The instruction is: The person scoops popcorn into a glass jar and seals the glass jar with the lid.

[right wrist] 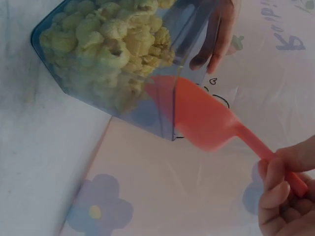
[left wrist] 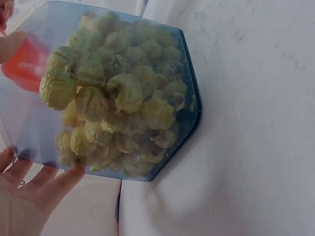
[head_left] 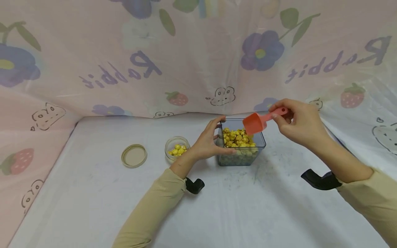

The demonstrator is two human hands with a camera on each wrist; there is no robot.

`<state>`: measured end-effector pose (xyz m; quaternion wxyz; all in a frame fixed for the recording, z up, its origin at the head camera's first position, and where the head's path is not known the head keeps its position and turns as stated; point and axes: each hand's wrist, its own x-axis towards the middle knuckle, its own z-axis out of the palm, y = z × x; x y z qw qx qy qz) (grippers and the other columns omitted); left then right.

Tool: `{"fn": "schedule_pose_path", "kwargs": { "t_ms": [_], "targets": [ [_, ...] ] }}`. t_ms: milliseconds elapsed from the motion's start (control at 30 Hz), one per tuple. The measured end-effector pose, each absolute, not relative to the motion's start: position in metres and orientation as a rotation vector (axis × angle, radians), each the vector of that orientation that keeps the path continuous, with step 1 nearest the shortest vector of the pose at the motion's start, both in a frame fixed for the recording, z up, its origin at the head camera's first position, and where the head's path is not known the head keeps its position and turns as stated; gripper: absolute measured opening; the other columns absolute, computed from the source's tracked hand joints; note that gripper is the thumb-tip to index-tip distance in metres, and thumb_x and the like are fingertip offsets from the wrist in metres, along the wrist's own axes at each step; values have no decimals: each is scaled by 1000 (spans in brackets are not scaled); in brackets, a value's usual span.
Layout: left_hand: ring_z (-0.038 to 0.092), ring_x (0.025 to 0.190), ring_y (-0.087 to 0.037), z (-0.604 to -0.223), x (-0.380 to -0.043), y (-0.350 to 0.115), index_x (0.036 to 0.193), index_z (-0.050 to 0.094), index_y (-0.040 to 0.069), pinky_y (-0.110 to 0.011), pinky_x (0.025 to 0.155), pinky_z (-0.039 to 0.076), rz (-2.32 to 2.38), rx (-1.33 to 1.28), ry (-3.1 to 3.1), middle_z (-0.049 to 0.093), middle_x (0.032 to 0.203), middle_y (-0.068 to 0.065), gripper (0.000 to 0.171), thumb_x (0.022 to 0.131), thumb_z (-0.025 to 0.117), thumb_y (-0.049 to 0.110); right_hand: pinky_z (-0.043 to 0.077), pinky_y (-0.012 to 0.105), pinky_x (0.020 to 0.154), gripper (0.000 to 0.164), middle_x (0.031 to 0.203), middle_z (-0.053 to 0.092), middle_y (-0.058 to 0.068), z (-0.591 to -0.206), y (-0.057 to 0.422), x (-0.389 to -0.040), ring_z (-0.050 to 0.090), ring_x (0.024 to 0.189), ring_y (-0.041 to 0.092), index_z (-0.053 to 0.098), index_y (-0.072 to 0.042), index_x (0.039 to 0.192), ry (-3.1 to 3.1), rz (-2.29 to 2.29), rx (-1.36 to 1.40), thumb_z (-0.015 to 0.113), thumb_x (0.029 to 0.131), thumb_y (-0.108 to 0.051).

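A clear bluish plastic container point(head_left: 255, 154) stands on the table, part filled with yellow popcorn point(head_left: 235, 138). My left hand point(head_left: 208, 143) grips its left side, with the thumb along the front wall and fingers at the back left rim. My right hand point(head_left: 301, 122) pinches the handle of a red scoop point(head_left: 255, 124) between thumb and fingers. The scoop's bowl hangs tilted over the container's right part. In the right wrist view the scoop point(right wrist: 204, 118) dips its front edge behind the clear wall, beside the popcorn point(right wrist: 113, 44).
Left of the container stands a small round glass jar point(head_left: 169, 158) with some yellow popcorn in it. Farther left a round lid point(head_left: 134, 156) lies on the white table point(head_left: 102, 193). A printed curtain point(head_left: 198, 69) rises along the table's back and sides.
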<state>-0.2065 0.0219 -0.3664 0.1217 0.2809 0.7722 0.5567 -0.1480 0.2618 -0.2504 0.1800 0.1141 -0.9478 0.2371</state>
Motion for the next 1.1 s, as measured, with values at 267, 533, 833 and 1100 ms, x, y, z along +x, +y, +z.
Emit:
{"fn": "schedule_pose_path", "kwargs": {
  "t_ms": [267, 533, 833, 1100],
  "targets": [
    [28, 141, -25, -365, -206, 23, 151, 20, 23, -45, 109, 39, 1639, 832, 2231, 26, 152, -3, 106, 69, 87, 18, 37, 23, 50, 13, 77, 63, 9, -247, 256, -150, 45, 57, 12, 68, -2, 97, -2732, 594, 342, 62, 87, -6],
    [29, 141, -25, -366, -206, 22, 151, 20, 24, -45, 108, 40, 1640, 831, 2238, 26, 152, -1, 105, 69, 87, 18, 38, 22, 50, 15, 80, 65, 14, -250, 257, -152, 48, 60, 17, 67, 2, 99, -2745, 644, 338, 63, 87, -6],
    [29, 141, -24, -367, -207, 24, 151, 20, 21, -44, 108, 40, 1635, 830, 2245, 27, 151, -2, 106, 69, 87, 18, 42, 22, 49, 20, 82, 66, 12, -267, 265, -161, 54, 58, 4, 67, 1, 106, -2854, 910, 236, 64, 90, -11],
    [30, 140, -22, -367, -206, 23, 151, 21, 24, -43, 109, 40, 1642, 819, 2252, 28, 151, -1, 105, 69, 87, 18, 46, 21, 50, 21, 83, 65, 12, -279, 266, -161, 56, 59, 5, 66, 4, 107, -2831, 1073, 250, 63, 90, -10]
  ]
}}
